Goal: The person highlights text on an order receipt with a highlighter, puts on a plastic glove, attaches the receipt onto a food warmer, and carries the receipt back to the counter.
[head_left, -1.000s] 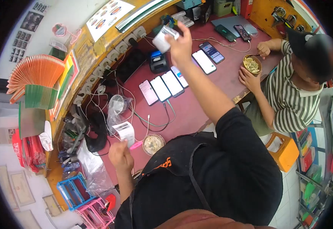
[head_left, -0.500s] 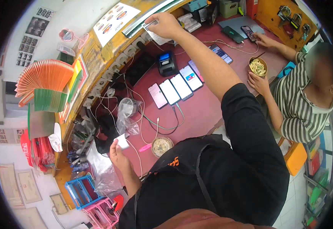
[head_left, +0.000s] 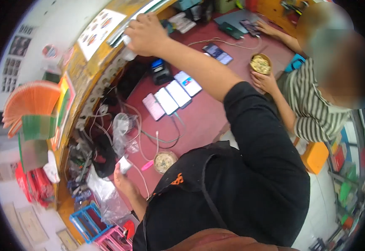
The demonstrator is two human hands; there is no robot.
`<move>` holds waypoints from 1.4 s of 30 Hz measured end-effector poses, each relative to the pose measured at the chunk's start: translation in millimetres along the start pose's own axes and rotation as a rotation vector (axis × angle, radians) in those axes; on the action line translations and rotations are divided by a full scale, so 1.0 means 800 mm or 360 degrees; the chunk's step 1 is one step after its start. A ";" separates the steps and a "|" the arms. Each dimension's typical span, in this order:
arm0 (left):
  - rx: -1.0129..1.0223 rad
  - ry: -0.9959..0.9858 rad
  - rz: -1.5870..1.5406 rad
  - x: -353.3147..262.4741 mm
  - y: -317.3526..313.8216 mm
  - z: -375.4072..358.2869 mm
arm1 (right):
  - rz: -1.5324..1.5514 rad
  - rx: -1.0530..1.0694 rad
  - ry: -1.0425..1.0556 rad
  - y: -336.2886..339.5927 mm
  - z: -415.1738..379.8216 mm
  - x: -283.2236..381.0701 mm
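Note:
My right hand (head_left: 147, 35) reaches up to the raised wooden ledge, fingers closed; a bit of white shows at them, which appears to be the paper slip seen earlier, now mostly hidden. My left hand (head_left: 126, 182) is low on the left, its fingers at a small white block (head_left: 124, 165) like a charger head, with a white cable beside it. Between my hands lie several phones (head_left: 175, 93) in a row with lit screens and a small black device (head_left: 160, 71) with a blue display. A bowl of food (head_left: 165, 162) stands close to my body.
Tangled cables and a sockets row run along the ledge (head_left: 103, 73). Clear plastic bags (head_left: 107, 192) and a blue basket (head_left: 89, 221) are at lower left. On the right, a person in a striped shirt (head_left: 316, 104) holds a food bowl (head_left: 260, 64) and touches a phone (head_left: 250, 27).
The view has shifted, so the table's things sit further left and lower left. My right hand has moved left along the ledge and turned its back to me. My left hand stays by the white block.

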State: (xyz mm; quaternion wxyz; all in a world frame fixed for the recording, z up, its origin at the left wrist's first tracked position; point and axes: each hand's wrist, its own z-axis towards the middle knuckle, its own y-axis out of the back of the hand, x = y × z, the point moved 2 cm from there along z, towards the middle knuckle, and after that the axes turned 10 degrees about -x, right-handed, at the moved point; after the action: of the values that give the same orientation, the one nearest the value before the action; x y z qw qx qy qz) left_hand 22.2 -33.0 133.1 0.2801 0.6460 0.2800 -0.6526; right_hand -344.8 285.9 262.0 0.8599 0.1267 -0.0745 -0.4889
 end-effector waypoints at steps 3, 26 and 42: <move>0.0067 0.0057 0.0006 -0.002 -0.008 -0.008 | -0.0152 0.0039 -0.0036 0.008 0.001 -0.007; 0.0276 0.0011 0.0241 0.019 -0.004 -0.022 | 0.0232 -0.0214 -0.0067 0.055 -0.043 0.020; 0.0413 0.0265 0.0622 0.146 0.052 -0.006 | 0.1353 0.1228 -0.0853 0.119 -0.359 0.169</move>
State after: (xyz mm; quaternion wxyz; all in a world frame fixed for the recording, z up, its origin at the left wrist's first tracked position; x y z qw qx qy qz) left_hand 54.8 -58.9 16.2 0.2917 0.7699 0.0857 -0.5611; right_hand -125.4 257.7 15.8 0.8229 0.2600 -0.5020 -0.0575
